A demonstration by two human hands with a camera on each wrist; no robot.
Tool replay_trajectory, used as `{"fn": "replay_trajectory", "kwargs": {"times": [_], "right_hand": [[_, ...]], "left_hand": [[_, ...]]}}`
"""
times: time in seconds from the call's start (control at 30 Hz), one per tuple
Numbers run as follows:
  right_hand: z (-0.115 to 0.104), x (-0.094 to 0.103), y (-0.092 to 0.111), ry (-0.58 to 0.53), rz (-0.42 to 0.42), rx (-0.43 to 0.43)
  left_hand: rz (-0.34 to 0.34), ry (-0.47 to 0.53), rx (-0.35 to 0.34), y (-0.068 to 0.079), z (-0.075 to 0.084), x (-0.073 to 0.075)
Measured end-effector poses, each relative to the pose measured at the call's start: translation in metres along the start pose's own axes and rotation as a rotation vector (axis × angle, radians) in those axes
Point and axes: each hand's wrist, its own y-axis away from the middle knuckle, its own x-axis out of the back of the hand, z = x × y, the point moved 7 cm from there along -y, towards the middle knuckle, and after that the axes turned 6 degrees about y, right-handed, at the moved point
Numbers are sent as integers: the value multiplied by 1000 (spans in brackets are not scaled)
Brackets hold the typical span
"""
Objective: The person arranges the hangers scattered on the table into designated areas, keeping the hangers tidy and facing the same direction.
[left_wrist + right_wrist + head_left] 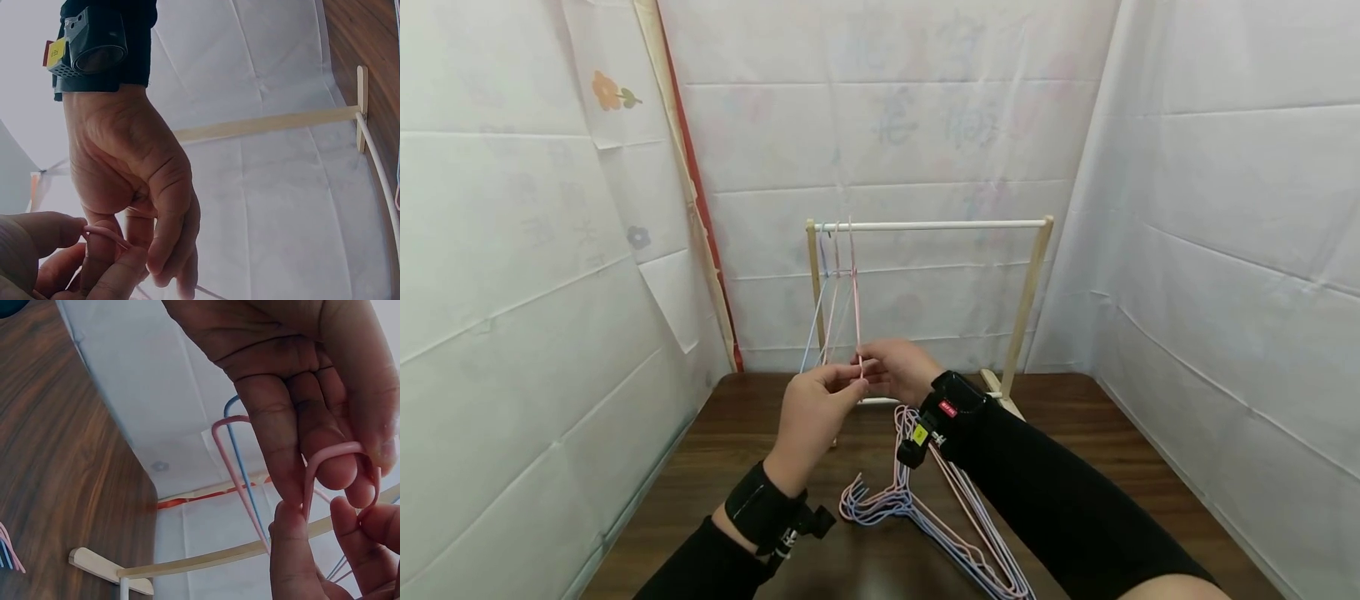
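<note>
A pink clothes hanger (857, 308) hangs by its hook from the white rod of a small rack, its near end held between both hands. My left hand (816, 408) pinches that end from below; in the left wrist view its fingertips meet the pink wire (107, 234). My right hand (901, 371) has its fingers curled at the same end, and in the right wrist view the pink loop (337, 450) crosses them. Just left of it, another pink hanger (832, 312) and a blue hanger (817, 321) hang on the rod, partly hidden behind the left hand in the head view.
The rack's white rod (940, 225) runs between wooden posts, with the right post (1028, 304) standing on the brown table (685, 517). Several pink and blue hangers (940, 517) lie piled under the right forearm. White sheets (1225, 250) enclose the sides and back.
</note>
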Motion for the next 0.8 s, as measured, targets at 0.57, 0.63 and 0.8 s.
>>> {"fn": "replay_trajectory", "kwargs": {"times": [0.57,0.63,0.8], "right_hand": [[12,2,-10,-24,6,-23],[14,3,-11,-29,7,-22],[16,3,-10,-24,13,-31]], "left_hand": [[-2,19,42,0,-16,-4],[-2,9,46,0,-16,-4],[2,-6,53,1,-17,-3]]}}
